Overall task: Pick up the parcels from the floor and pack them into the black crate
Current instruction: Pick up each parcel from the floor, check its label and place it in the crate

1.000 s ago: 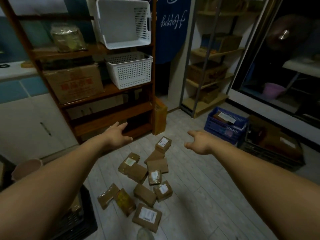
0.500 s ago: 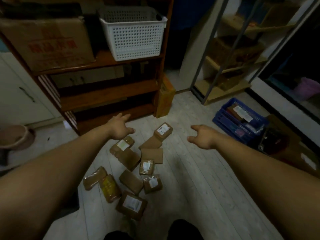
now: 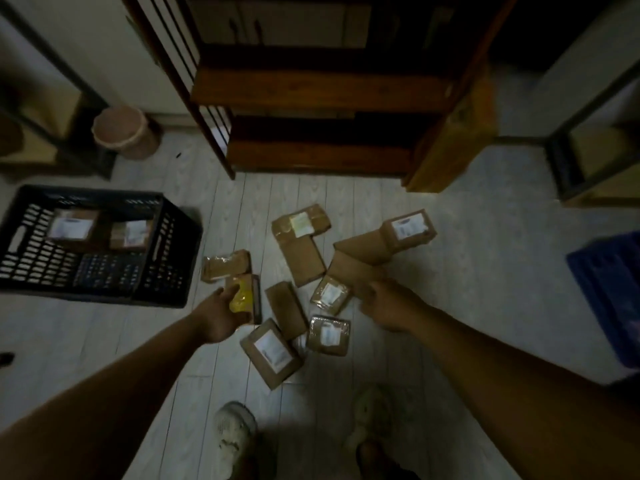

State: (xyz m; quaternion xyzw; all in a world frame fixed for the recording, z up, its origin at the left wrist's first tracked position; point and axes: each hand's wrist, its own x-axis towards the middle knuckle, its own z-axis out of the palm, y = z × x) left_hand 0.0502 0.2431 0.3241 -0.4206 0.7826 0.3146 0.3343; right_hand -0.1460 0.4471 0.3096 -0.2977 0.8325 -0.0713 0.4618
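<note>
My left grip curls round the yellow parcel, near the black crate at left, I judge for a short carry; right grip over the floor parcels, blurred; cannot tell.

Right hand fingers blurred, grip unclear.

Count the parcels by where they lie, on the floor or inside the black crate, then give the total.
Floor parcels: 11, counting the yellow parcel that the left hand grips
Crate parcels, inside the black crate: 2
Total: 13
</note>
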